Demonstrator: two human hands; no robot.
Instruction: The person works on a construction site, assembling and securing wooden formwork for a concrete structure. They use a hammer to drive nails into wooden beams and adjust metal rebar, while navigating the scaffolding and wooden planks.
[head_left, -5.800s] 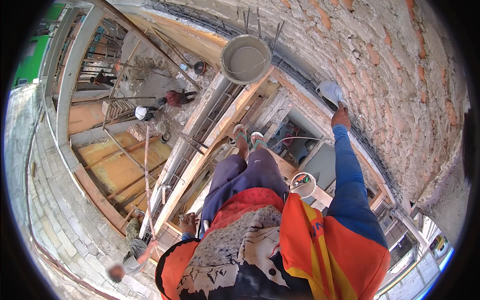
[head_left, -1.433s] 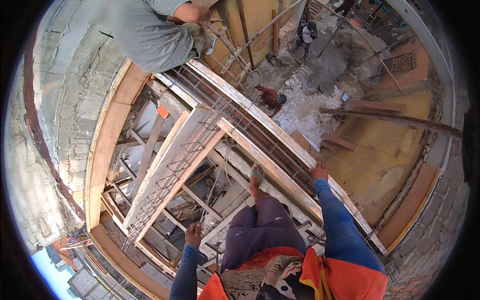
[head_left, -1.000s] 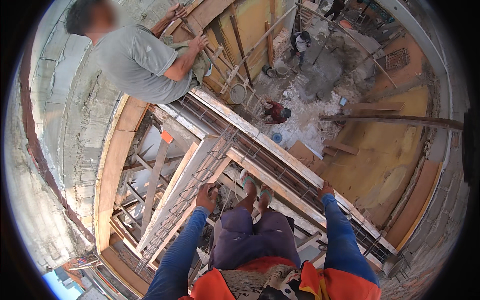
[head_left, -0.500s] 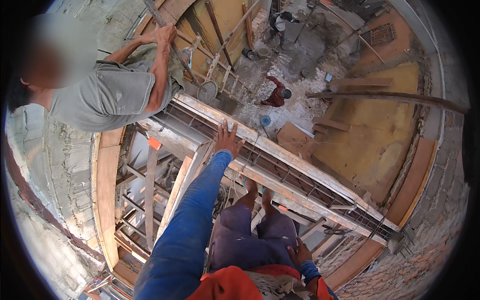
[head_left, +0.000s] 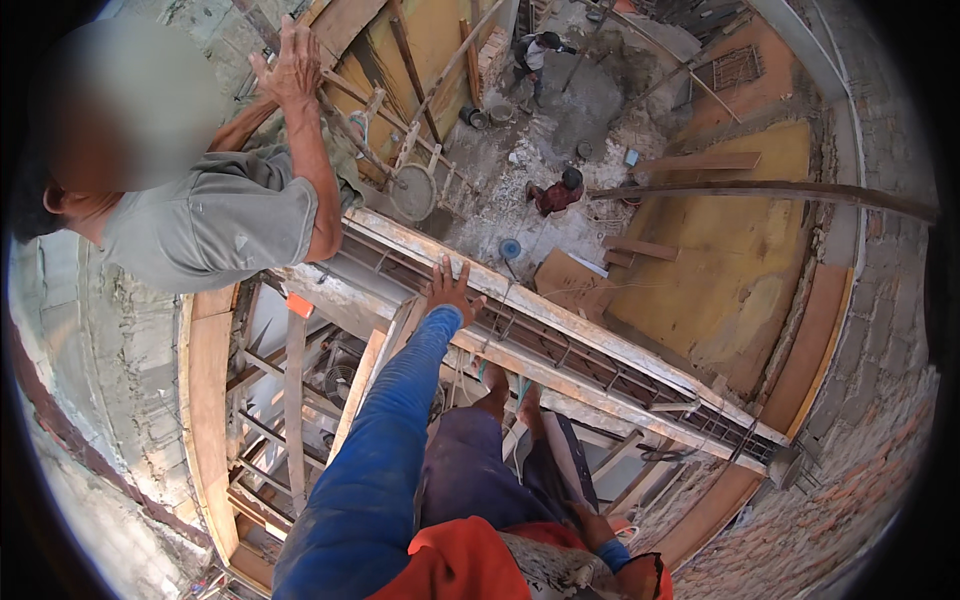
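Observation:
My left hand (head_left: 453,294) lies with fingers spread on the board edge of a long form (head_left: 560,305), which has steel reinforcing bars (head_left: 590,372) running along its trough. Nothing is in that hand. Low in the picture, my right hand (head_left: 590,524) rests against the side of my dark shorts (head_left: 465,465); its fingers are partly hidden, look stretched out and hold nothing I can see. My feet (head_left: 527,395) stand by the near form board. Left of my left hand, a grey-shirted co-worker (head_left: 215,225) raises a hand (head_left: 290,65) by a wooden pole.
A round bucket with grey contents (head_left: 412,192) is beside a wooden ladder (head_left: 430,150). Far below, two people (head_left: 556,193) work on a wet grey floor. Open wooden framing (head_left: 297,400) drops away at left. A long timber (head_left: 760,190) spans the right side, near a brick wall (head_left: 850,480).
The co-worker's hand has opened and lifted off the pole. My view has shifted slightly. My left hand remains on the form; my right hand has slid lower along my thigh.

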